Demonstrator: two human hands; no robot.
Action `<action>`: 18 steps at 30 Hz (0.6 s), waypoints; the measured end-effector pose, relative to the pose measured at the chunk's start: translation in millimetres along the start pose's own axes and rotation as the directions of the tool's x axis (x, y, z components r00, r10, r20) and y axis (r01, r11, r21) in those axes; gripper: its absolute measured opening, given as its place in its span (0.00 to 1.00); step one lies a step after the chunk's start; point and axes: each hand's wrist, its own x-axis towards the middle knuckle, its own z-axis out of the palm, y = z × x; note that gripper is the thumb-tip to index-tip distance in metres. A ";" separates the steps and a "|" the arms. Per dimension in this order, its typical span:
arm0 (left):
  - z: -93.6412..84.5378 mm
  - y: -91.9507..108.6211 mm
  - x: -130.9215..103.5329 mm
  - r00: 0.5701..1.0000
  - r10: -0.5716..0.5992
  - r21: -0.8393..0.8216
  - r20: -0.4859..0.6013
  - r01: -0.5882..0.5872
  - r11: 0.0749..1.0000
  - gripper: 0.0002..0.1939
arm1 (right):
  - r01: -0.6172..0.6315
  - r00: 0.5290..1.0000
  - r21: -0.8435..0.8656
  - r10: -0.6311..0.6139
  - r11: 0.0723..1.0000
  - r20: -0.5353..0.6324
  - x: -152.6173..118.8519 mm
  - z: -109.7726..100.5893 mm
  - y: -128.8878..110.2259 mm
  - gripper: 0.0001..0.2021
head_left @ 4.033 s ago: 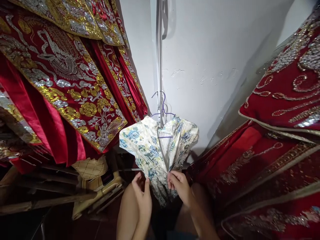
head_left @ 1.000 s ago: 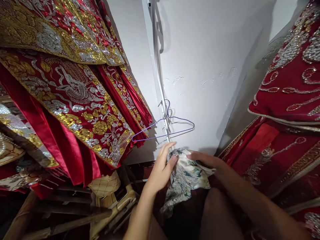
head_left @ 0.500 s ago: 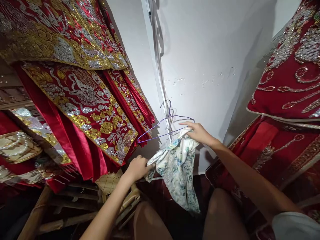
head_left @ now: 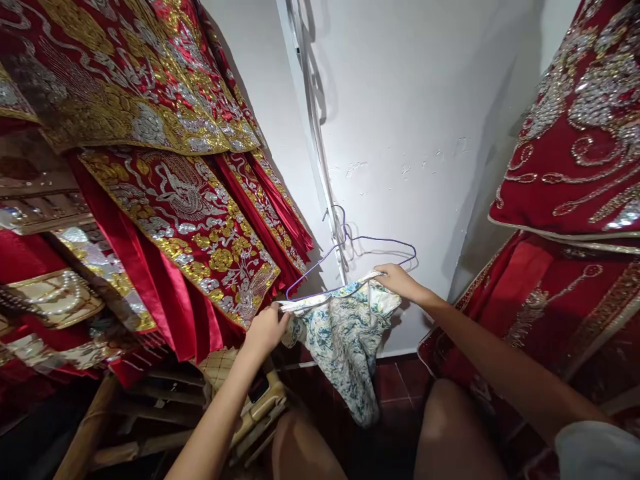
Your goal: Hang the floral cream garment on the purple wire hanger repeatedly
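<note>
A white garment with a blue-green floral print (head_left: 345, 333) hangs between my two hands, its top edge stretched out. My left hand (head_left: 269, 327) is closed on the left end of that edge. At the right, my right hand (head_left: 397, 281) pinches the other end. Just behind the cloth a purple wire hanger (head_left: 320, 263) hangs by its hook at the white metal rack (head_left: 313, 127) on the wall. The hanger's lower bar is partly hidden behind the garment. Whether cloth and hanger touch, I cannot tell.
Red costumes with gold and silver embroidery (head_left: 200, 220) hang at the left. More red beaded garments (head_left: 575, 180) hang at the right. A bamboo chair (head_left: 265, 400) stands low at the left. Behind is a white wall (head_left: 400, 100), below it dark red floor tiles (head_left: 393, 383).
The garment's top edge has been pulled wider and straighter between my hands. My left hand has moved slightly left. The hanger has shifted right and a little lower in view.
</note>
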 end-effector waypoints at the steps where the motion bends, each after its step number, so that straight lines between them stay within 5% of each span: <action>1: -2.0 3.7 1.9 1.000 0.002 -0.020 -0.023 -0.003 1.000 0.18 | -0.012 1.000 -0.005 0.012 1.000 -0.010 -5.7 -5.1 -0.9 0.10; 7: -17.1 25.7 7.6 0.984 0.082 -0.096 -0.156 -0.098 0.990 0.13 | -0.076 0.995 -0.046 0.073 0.996 -0.064 -31.6 -25.2 -12.4 0.09; 13: -31.1 17.8 -1.3 0.993 0.112 -0.054 -0.042 -0.114 0.992 0.11 | -0.127 0.987 -0.098 0.115 0.987 -0.113 -39.0 -22.2 -19.8 0.07; 18: -45.5 17.9 -9.4 0.991 0.083 -0.057 -0.102 -0.090 0.994 0.14 | -0.126 0.987 -0.095 0.115 0.987 -0.111 -35.6 -11.5 -20.9 0.07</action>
